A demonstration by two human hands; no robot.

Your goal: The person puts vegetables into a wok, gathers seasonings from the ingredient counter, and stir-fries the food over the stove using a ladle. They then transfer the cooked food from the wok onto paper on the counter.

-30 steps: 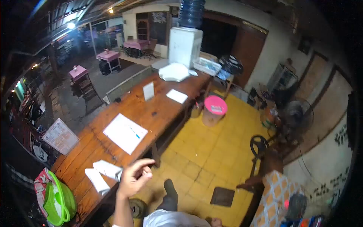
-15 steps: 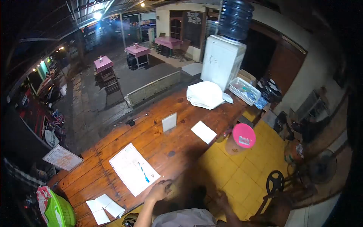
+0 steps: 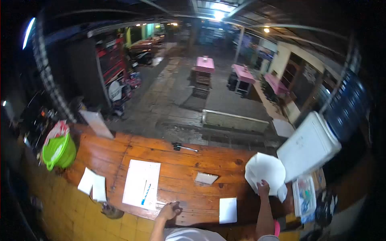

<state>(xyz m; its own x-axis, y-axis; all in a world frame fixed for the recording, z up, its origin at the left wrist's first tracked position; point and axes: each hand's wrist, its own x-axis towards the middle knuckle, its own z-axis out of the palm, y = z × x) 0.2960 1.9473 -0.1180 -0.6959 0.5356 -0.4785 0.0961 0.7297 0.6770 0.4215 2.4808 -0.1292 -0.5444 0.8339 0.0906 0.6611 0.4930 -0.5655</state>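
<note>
My left hand [image 3: 170,210] is over the front edge of the wooden counter [image 3: 181,164], just right of a printed sheet [image 3: 134,180] with a blue-and-white pen [image 3: 146,193] on it. Its fingers are curled, and what they hold, if anything, is too small to make out. Further right, my right hand [image 3: 263,188] reaches to the near edge of a stack of white paper [image 3: 265,170], fingers apart and touching or just above it. Between the hands lie a white sheet [image 3: 228,210] and a small tilted card [image 3: 206,178].
A green basket [image 3: 60,152] and folded white papers [image 3: 92,184] sit at the left. A menu board [image 3: 97,123] leans behind them. A water dispenser [image 3: 307,144] and a plastic tray [image 3: 304,195] are at the right. Pink-topped tables [image 3: 205,64] stand beyond the counter.
The view has swung left to face the counter squarely. My right hand has come up from low beside my body to the white paper stack. My left hand remains near the printed sheet.
</note>
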